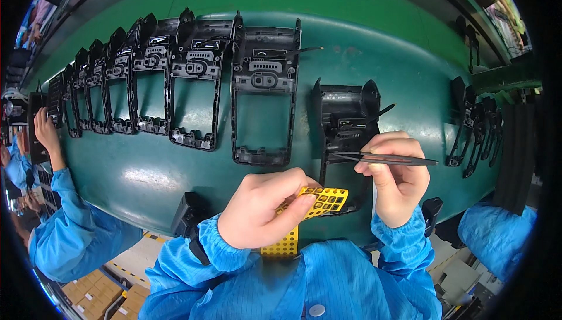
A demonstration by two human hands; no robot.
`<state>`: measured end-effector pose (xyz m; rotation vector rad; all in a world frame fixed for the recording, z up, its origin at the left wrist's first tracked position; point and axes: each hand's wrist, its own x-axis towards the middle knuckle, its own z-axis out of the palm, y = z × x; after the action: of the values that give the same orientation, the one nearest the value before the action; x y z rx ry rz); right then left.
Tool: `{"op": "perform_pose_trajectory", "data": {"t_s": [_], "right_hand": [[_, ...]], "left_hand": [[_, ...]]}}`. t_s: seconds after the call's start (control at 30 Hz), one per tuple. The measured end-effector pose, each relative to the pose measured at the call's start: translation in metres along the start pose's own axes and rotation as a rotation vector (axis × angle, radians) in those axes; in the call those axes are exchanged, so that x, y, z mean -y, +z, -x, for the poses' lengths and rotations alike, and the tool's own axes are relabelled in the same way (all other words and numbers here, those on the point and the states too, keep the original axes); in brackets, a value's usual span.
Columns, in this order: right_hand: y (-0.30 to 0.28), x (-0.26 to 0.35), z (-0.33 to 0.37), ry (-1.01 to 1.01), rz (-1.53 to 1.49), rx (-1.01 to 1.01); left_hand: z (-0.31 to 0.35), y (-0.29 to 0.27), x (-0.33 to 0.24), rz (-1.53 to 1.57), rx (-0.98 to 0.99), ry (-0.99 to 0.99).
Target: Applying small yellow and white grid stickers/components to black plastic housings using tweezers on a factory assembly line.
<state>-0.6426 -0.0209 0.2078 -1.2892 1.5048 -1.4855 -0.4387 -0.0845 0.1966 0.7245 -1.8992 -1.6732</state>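
Between the thumb and fingers of my left hand [266,209] is a yellow sheet of small dark stickers [325,201], with its top part bent over and the rest hanging down. My right hand [393,174] pinches a pair of black tweezers [404,160], whose tips point left. Under those tips lies a black plastic housing frame [349,100], partly hidden by my right hand. A short dark wire sticks out of its right side. Whether the tweezers carry anything is too small to tell.
Several like black frames [264,62] stand in a row to the left on the green table [146,174]. More black frames [468,127] lie at the right. A co-worker's hand [48,136] rests at the far left edge, and another blue sleeve [497,238] shows at the right.
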Motion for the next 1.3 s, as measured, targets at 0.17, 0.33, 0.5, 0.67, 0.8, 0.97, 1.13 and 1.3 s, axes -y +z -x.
{"op": "perform_pose_trajectory", "data": {"t_s": [0.17,0.33,0.5,0.67,0.8,0.97,1.13,1.3], "right_hand": [[0.0001,-0.0004,-0.0004,-0.017,0.005,0.009],[0.0011,-0.0002,0.0,-0.018,0.012,0.003],[0.0014,-0.0006,0.0011,-0.022,0.026,0.001],[0.001,-0.0019,0.0016,-0.035,0.02,-0.005],[0.0026,-0.0018,0.001,-0.048,0.01,-0.009],[0.0032,-0.0009,0.0013,-0.039,0.034,-0.015],[0.0025,-0.0026,0.0018,-0.108,0.12,-0.018],[0.001,-0.0019,0.0022,-0.127,0.126,-0.005]], "left_hand": [[-0.0001,0.0001,0.0001,-0.014,0.004,-0.006],[-0.0001,0.0003,0.001,-0.015,0.006,-0.004],[0.0,0.0001,-0.0001,-0.017,0.002,0.0],[-0.0012,0.0003,0.0006,-0.02,0.012,-0.007],[-0.0007,0.0007,0.0004,-0.018,0.007,-0.01],[-0.001,0.0008,0.0,-0.019,0.002,-0.01],[-0.0009,0.0004,0.0001,-0.025,0.011,-0.016],[-0.0001,0.0004,0.0009,-0.025,-0.011,0.007]]}}
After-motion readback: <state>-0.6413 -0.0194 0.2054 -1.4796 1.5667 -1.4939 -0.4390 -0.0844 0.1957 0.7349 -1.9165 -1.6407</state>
